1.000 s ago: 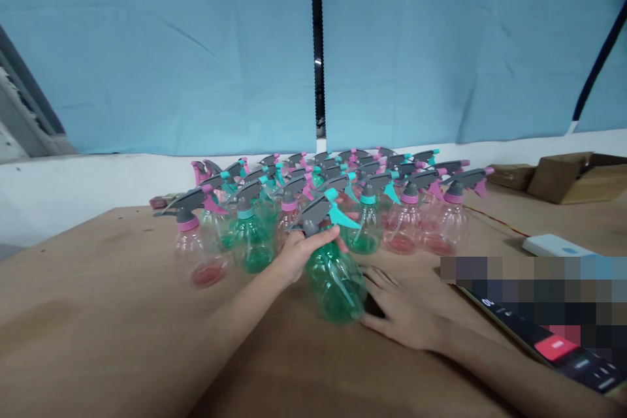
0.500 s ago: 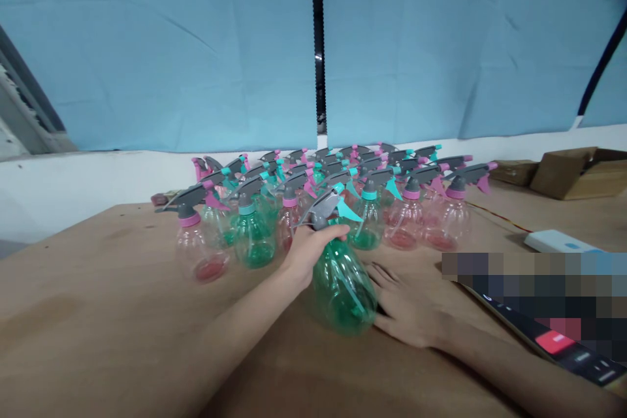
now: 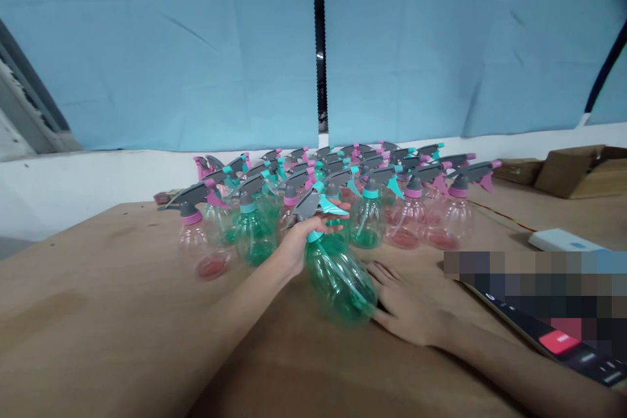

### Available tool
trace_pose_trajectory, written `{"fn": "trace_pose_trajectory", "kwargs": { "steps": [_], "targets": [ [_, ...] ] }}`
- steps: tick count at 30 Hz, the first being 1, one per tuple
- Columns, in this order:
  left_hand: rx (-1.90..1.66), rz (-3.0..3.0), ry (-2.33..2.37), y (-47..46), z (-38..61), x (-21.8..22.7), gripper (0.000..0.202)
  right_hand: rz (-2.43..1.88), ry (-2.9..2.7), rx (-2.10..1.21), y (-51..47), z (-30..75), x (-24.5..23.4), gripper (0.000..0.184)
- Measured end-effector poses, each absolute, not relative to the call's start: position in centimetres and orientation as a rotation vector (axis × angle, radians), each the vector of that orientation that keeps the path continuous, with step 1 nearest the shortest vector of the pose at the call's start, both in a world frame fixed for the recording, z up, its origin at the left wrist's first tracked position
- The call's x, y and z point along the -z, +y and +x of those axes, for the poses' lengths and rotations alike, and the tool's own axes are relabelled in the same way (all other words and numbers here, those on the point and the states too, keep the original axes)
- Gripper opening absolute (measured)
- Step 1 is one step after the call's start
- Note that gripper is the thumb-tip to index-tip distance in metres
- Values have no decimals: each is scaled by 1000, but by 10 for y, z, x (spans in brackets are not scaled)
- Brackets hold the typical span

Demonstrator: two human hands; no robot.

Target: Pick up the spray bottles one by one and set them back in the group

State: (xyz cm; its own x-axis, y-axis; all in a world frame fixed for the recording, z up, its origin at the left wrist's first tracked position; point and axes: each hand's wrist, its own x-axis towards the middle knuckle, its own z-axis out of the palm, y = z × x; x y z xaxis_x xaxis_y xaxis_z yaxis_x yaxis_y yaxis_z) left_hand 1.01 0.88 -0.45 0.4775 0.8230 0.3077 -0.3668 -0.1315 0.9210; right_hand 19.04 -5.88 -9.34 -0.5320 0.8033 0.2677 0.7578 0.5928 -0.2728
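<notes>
My left hand [image 3: 298,241] is closed around the neck of a see-through green spray bottle [image 3: 340,281], just below its grey head and turquoise trigger. The bottle leans, its head to the left and its base to the right. Beside the base, my right hand [image 3: 404,304] lies flat on the wooden table with fingers stretched out. Part of that hand is behind the bottle, and I cannot tell whether they touch. Behind my hands, several more spray bottles stand upright in rows, among them a green one [image 3: 255,235] and a clear one with a pink collar [image 3: 200,251].
On the right lies a phone [image 3: 558,339] with its screen partly blurred out. Beyond it are a white box [image 3: 563,240], a thin cable [image 3: 504,217] and an open cardboard box [image 3: 580,173]. A blue sheet [image 3: 196,46] covers the wall behind the wooden table [image 3: 73,300].
The held bottle's head has tipped further left, so the bottle leans more. The fingers of my left hand now show beyond its neck. My right hand has stayed in place.
</notes>
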Motion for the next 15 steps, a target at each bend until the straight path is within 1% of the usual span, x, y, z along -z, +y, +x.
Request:
{"fn": "trace_pose_trajectory", "kwargs": {
  "steps": [9,15],
  "targets": [
    [-1197,1292,696,13,9,5,18,-1274,-2421,-211,-60,190,92,39],
    [-1064,1397,689,18,3,4,21,-1265,-2414,-212,-60,191,94,39]
  ]
}}
